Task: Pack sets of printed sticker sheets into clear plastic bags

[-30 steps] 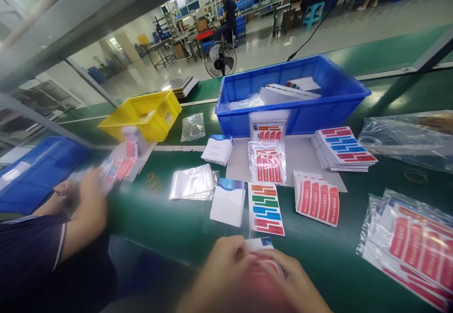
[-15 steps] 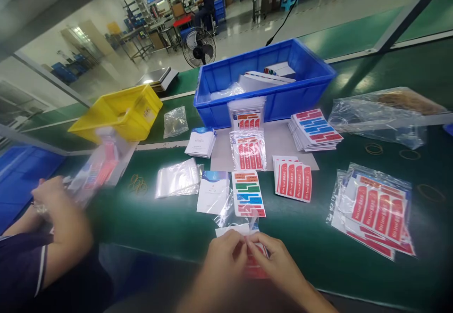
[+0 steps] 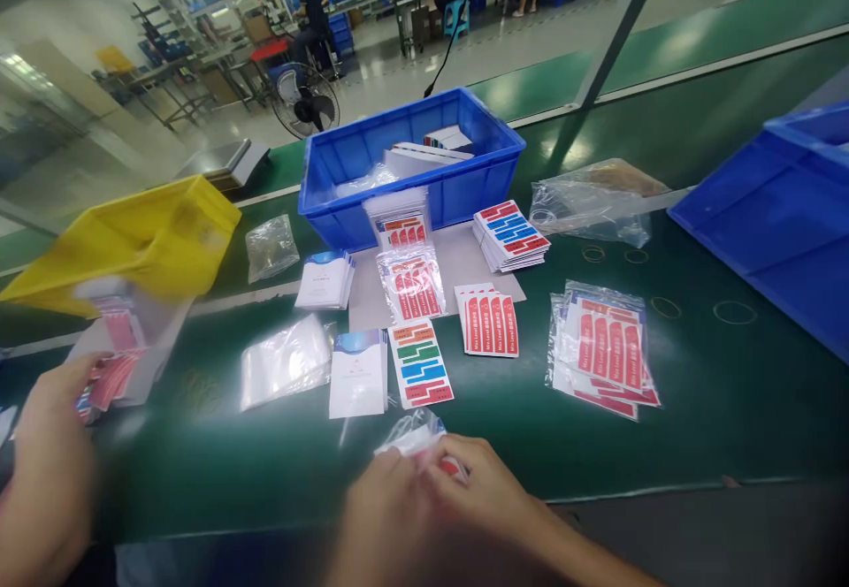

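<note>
Bright overhead light, smeared edges.
My hands (image 3: 431, 507) and the yellow bin (image 3: 133, 238) blur; glare streaks the green bench (image 3: 663, 445).

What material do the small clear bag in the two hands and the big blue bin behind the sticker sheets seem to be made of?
The small clear bag looks like thin glossy plastic film: it is see-through, crinkled and catches white glare. The big blue bin appears to be rigid moulded plastic, judging by its even colour, thick rolled rim and soft sheen.
</note>
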A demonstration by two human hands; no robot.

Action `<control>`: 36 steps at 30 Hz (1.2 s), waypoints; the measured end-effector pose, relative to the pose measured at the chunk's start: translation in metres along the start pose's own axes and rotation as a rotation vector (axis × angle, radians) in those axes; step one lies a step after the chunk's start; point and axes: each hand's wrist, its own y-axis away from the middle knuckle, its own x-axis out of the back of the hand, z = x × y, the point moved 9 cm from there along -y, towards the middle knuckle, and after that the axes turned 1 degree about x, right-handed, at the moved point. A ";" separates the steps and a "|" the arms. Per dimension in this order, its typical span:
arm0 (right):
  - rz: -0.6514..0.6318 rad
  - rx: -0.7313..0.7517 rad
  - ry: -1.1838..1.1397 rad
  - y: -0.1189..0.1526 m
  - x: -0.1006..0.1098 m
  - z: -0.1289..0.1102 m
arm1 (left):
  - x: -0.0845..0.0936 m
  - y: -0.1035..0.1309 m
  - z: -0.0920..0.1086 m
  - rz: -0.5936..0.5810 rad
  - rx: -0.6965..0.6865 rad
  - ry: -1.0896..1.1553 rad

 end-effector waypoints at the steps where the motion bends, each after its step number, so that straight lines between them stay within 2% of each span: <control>1: -0.003 0.003 0.005 -0.001 0.003 -0.001 | -0.002 0.000 0.006 -0.036 -0.033 0.004; 3: -0.020 0.010 0.018 -0.004 0.007 -0.002 | -0.003 -0.003 0.013 -0.057 -0.036 0.007; 6: -0.056 0.017 0.032 -0.007 0.005 -0.002 | -0.001 -0.008 0.012 -0.028 0.019 0.033; 11: -0.043 -0.001 0.055 -0.004 0.006 0.000 | 0.003 -0.004 -0.012 0.016 0.126 0.080; 14: -0.021 -0.019 0.052 0.003 0.013 0.007 | 0.021 0.005 -0.032 0.131 0.190 0.019; 17: 0.044 -0.035 -0.025 0.020 0.025 0.020 | 0.043 0.013 -0.042 0.222 0.205 -0.004; 21: 0.428 0.000 -0.158 0.054 0.065 0.039 | 0.082 0.027 -0.046 0.388 0.216 -0.041; 22: 0.479 0.038 -0.157 0.060 0.073 0.041 | 0.091 0.031 -0.047 0.433 0.223 -0.052; 23: 0.473 0.079 -0.143 0.061 0.076 0.041 | 0.099 0.036 -0.048 0.476 0.228 -0.058; 25: 0.315 0.127 -0.097 0.054 0.070 0.041 | 0.108 0.044 -0.049 0.531 0.239 -0.057; 27: 0.154 0.115 -0.073 0.045 0.060 0.043 | 0.109 0.049 -0.052 0.538 0.250 -0.036; 28: 0.125 0.084 -0.083 0.042 0.057 0.045 | 0.106 0.050 -0.055 0.524 0.259 -0.017; 31: 0.178 -0.110 -0.246 0.040 0.057 0.056 | 0.089 0.051 -0.063 0.446 0.323 0.118; 34: 0.245 -0.363 -0.692 0.047 0.046 0.069 | 0.070 0.052 -0.069 0.410 0.419 0.435; 36: 0.226 -0.491 -1.041 0.049 0.029 0.070 | 0.061 0.054 -0.067 0.451 0.475 0.711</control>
